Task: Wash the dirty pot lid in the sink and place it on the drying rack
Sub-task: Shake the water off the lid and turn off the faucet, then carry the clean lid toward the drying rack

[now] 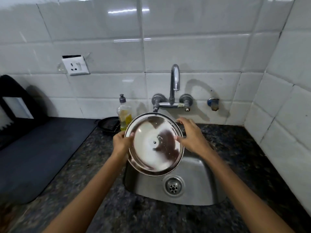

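A round steel pot lid [154, 143] is held tilted above the steel sink [193, 179], its shiny underside facing me with a small screw at the centre. My left hand [122, 142] grips the lid's left rim, thumb on the inner face. My right hand [191, 137] rests on the right rim with the fingers spread along the edge. The lid's knob is hidden behind it. No water runs from the tap [174, 81].
A dish soap bottle [124, 113] stands behind the lid by a dark round dish [108, 126]. A dark mat [37, 148] covers the counter at left, with a black rack [13, 101] at the far left. Speckled granite counter [244, 148] surrounds the sink; tiled walls close the back and right.
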{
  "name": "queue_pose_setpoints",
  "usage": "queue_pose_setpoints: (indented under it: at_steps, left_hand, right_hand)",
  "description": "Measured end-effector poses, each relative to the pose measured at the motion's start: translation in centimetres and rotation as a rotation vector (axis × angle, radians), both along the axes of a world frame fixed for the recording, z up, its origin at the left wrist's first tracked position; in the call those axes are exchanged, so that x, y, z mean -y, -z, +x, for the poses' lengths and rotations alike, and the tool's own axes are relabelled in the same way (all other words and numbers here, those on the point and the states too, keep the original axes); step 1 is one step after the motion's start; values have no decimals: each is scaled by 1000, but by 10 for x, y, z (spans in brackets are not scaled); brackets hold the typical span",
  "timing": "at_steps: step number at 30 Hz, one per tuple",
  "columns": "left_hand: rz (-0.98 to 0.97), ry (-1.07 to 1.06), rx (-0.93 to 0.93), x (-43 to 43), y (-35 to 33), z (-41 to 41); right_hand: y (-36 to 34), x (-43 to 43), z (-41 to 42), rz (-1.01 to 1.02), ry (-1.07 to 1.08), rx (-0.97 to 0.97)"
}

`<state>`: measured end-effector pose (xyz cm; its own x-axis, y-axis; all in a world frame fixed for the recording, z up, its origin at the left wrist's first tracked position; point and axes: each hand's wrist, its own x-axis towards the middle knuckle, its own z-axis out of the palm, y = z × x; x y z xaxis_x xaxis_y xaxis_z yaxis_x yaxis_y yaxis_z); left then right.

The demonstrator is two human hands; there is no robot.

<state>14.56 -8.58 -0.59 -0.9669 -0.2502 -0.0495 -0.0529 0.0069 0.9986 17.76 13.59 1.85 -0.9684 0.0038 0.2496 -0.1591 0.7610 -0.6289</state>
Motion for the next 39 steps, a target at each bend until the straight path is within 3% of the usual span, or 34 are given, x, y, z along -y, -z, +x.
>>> queue_pose_setpoints:
  at_steps: [3, 7, 12, 16, 20, 24, 31, 39]
  left_hand:
    - [358, -90, 231, 50, 10, 3]
    - [558, -163, 346, 123, 10, 10]
    - [626, -252, 296, 229, -16, 24]
    - [707, -263, 250, 315, -39, 41]
    - [759, -220, 145, 393, -57, 43]
    - [465, -114, 173, 461, -55, 32]
    - [-500, -172, 193, 541, -31, -30]
    - [-894, -63, 294, 597, -4, -146]
  right_hand:
    - [4, 40, 5, -57, 22, 36]
    - [6, 106, 10, 27, -272, -9]
    - [-19, 204, 0, 531, -444, -265]
    - [-34, 301, -18, 332, -559, -488]
    - [-43, 388, -38, 17, -522, -361]
    - [-44, 459, -87, -153, -384, -313]
    - [-54, 562, -200, -393, -243, -141]
    - [-23, 704, -332, -597, -147, 13]
